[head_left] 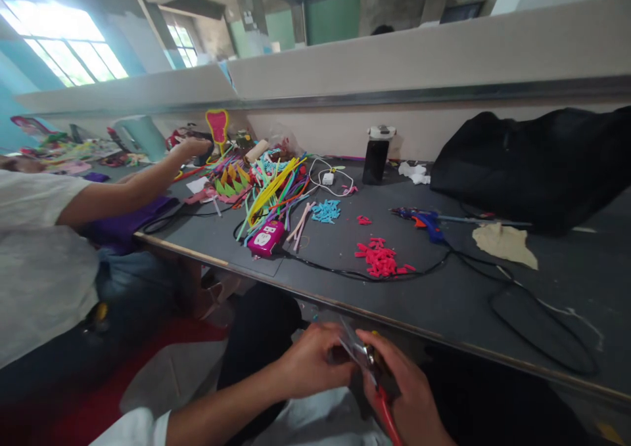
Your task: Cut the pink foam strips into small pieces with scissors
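Observation:
My right hand grips a pair of scissors with red handles, held over my lap below the table edge. Its blades are apart and point up and to the left. Beside them is my left hand, fingers curled together right at the blades. Whatever the left fingers hold, if anything, is hidden. On the table just beyond lie a heap of short red pieces, a smaller red cluster and a pile of short blue pieces.
A blue glue gun and its black cable lie on the dark table. Colourful pipe cleaners, a magenta box, a bottle and a black bag stand around. At the left, a co-worker's arm reaches over the table.

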Demonstrator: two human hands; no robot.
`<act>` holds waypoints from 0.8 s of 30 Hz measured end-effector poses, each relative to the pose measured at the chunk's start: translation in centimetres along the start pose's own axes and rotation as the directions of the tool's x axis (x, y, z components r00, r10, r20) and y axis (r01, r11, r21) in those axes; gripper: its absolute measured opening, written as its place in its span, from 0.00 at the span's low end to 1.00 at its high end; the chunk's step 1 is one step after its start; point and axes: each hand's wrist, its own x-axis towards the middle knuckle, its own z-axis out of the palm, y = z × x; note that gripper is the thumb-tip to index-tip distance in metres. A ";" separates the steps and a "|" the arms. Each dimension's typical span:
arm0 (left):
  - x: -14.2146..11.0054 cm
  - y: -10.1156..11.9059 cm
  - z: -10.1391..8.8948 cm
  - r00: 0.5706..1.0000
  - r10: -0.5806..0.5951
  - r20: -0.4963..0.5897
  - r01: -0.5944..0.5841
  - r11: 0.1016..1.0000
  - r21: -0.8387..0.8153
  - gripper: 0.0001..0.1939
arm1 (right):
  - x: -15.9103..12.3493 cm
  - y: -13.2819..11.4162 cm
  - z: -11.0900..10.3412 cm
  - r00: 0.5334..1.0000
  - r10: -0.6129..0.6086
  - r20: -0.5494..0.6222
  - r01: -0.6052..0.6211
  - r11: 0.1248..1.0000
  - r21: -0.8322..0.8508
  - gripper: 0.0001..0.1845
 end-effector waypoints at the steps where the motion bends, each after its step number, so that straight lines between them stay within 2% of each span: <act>1: 0.0 0.2 0.1 0.999 0.033 -0.007 -0.033 0.998 0.048 0.05 | -0.1 0.1 0.0 1.000 0.016 -0.006 -0.016 1.000 0.004 0.27; 4: 0.1 0.4 0.6 0.997 0.067 -0.049 -0.060 0.990 0.131 0.08 | -0.1 0.0 0.1 0.998 0.058 -0.014 -0.057 0.998 0.035 0.25; 8: 0.5 0.3 1.3 0.993 -0.003 -0.115 0.015 0.995 0.101 0.06 | 0.1 -0.3 0.1 0.993 0.102 -0.055 -0.099 0.994 0.042 0.21; 10: 0.8 0.4 1.3 0.985 -0.077 -0.154 0.079 0.997 0.006 0.04 | 0.1 -0.3 0.1 0.985 0.141 -0.100 -0.139 0.990 0.023 0.17; 13: 1.4 0.9 0.9 0.951 -0.215 -0.222 0.139 0.939 -0.315 0.02 | 0.0 -0.2 0.1 0.956 0.221 -0.192 -0.228 0.973 -0.016 0.17; 15: 2.0 1.6 0.5 0.914 -0.280 -0.295 0.082 0.838 -0.540 0.04 | -0.2 0.1 0.2 0.936 0.260 -0.236 -0.281 0.958 -0.058 0.19; 17: 2.7 2.5 0.1 0.877 -0.286 -0.386 -0.050 0.744 -0.666 0.04 | -0.4 0.4 0.4 0.929 0.267 -0.257 -0.300 0.949 -0.096 0.20; 20: 3.6 3.8 0.0 0.853 -0.236 -0.465 -0.229 0.632 -0.740 0.05 | -0.7 0.8 0.8 0.934 0.225 -0.277 -0.270 0.953 -0.137 0.20; 24: 4.4 4.9 0.9 0.844 -0.217 -0.491 -0.311 0.548 -0.776 0.06 | -1.0 1.1 1.1 0.942 0.176 -0.287 -0.239 0.950 -0.203 0.20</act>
